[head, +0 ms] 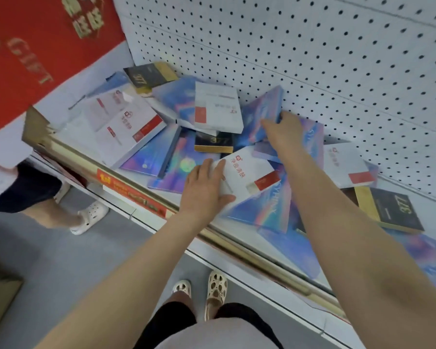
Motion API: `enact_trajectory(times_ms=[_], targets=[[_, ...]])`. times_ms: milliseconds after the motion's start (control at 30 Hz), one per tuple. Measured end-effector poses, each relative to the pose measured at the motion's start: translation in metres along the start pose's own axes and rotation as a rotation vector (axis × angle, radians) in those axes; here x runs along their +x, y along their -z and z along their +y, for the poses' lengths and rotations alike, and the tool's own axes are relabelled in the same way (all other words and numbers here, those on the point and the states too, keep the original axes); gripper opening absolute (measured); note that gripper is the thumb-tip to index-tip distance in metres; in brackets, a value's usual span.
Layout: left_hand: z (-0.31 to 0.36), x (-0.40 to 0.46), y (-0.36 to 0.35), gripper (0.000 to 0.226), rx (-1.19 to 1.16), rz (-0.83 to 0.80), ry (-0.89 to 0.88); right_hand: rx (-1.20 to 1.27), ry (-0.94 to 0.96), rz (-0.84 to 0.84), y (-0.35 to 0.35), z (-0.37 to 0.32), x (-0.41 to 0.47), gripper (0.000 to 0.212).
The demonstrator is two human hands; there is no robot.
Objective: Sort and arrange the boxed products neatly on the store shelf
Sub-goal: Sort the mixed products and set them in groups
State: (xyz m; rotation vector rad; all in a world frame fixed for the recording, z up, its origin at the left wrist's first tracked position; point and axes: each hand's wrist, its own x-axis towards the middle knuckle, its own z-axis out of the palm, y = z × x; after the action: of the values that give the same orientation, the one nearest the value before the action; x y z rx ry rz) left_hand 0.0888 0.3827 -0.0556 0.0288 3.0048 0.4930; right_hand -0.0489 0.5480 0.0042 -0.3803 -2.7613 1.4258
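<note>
Gripping white box [247,172] — left hand [204,190], right hand [282,129] on blue box [262,109]

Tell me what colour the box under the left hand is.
White with red lettering and a red patch, seen in the head view.
</note>
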Motion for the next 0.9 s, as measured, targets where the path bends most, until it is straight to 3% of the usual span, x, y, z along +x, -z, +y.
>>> enact_trajectory(times_ms=[200, 333, 467, 533, 633, 733, 800, 900], targets=[[-0.008, 0.005, 0.005, 0.093, -0.045, -0.011, -0.03, 0.224, -0.023, 0.268, 0.04, 0.021, -0.043, 0.02], [-0.004, 0.01, 0.011, 0.105, -0.182, -0.005, 0.0, 0.5, -0.109, 0.277, 0.077, 0.051, -0.08, 0.019], [-0.002, 0.013, 0.015, 0.107, -0.19, -0.082, 0.029, 0.622, -0.138, 0.3, 0.09, 0.068, -0.104, 0.024], [-0.002, 0.017, 0.019, 0.093, -0.207, -0.155, 0.041, 0.682, -0.134, 0.387, 0.093, 0.069, -0.11, 0.024], [-0.004, 0.016, 0.023, 0.054, -0.378, -0.264, 0.089, 0.757, -0.079, 0.552, 0.101, 0.068, -0.117, 0.021], [-0.003, 0.01, 0.023, 0.047, -0.581, -0.292, 0.201, 0.816, -0.046, 0.654, 0.113, 0.067, -0.122, 0.022], [-0.001, 0.007, 0.024, 0.042, -0.793, -0.277, 0.291, 0.754, -0.052, 0.662, 0.116, 0.068, -0.125, 0.02], [0.0, 0.005, 0.028, 0.036, -0.939, -0.305, 0.307, 0.659, -0.04, 0.532, 0.11, 0.072, -0.13, 0.017]])
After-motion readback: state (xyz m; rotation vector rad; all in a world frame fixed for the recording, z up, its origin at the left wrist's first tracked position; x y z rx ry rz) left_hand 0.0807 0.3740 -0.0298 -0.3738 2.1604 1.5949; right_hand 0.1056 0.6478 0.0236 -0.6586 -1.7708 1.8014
